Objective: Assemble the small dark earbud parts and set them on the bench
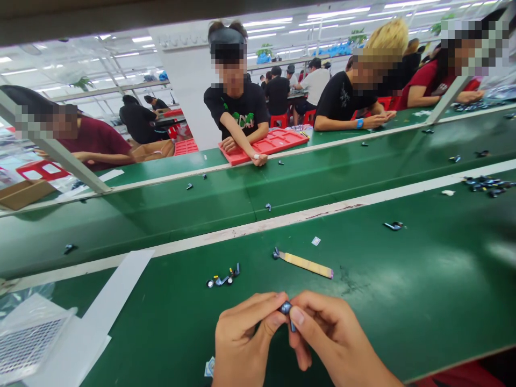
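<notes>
Fingers [299,318] of your right hand [336,336] and your left hand [244,330] pinch one dark blue earbud piece [286,307] between them, its stem pointing down, over the green counter [173,322]. Just beyond your hands lies a yellow-handled tool [308,265], its tip against another dark earbud part [276,253]. Left of that tool sits a small cluster of parts [220,280]; farther left, you have white paper strips [116,295]. Across from you, a person in a black shirt [237,107] leans over a red tray [282,141].
</notes>
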A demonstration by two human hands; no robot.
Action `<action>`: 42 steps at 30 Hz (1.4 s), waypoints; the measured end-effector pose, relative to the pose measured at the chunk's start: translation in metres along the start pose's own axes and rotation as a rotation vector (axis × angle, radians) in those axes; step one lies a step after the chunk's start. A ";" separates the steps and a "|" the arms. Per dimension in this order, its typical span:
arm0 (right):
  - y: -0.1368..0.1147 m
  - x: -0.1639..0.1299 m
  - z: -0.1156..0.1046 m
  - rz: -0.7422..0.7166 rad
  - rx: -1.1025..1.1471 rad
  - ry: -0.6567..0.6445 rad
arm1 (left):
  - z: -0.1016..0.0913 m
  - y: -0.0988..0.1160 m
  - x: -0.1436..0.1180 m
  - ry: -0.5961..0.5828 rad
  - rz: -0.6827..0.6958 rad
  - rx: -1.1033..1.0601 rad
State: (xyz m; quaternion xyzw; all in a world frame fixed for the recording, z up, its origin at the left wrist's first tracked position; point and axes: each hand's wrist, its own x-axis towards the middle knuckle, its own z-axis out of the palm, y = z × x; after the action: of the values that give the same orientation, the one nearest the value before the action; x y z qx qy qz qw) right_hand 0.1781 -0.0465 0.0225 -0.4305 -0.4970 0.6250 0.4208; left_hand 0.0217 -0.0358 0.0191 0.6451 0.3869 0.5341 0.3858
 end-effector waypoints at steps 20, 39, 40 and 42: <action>0.012 -0.006 -0.004 -0.098 -0.053 0.015 | 0.002 -0.003 -0.003 -0.036 0.164 0.058; 0.000 -0.014 -0.009 0.053 -0.117 -0.052 | 0.000 0.005 0.004 -0.214 0.081 0.024; -0.001 -0.014 -0.011 0.067 -0.130 -0.059 | 0.000 0.005 0.005 -0.229 0.068 0.032; -0.002 -0.015 -0.013 0.080 -0.150 -0.071 | 0.002 0.005 0.006 -0.243 0.054 0.033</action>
State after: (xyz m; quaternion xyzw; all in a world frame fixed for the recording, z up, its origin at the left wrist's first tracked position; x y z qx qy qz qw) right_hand 0.1954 -0.0574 0.0249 -0.4579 -0.5395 0.6171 0.3443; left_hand 0.0246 -0.0328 0.0256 0.7216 0.3284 0.4557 0.4047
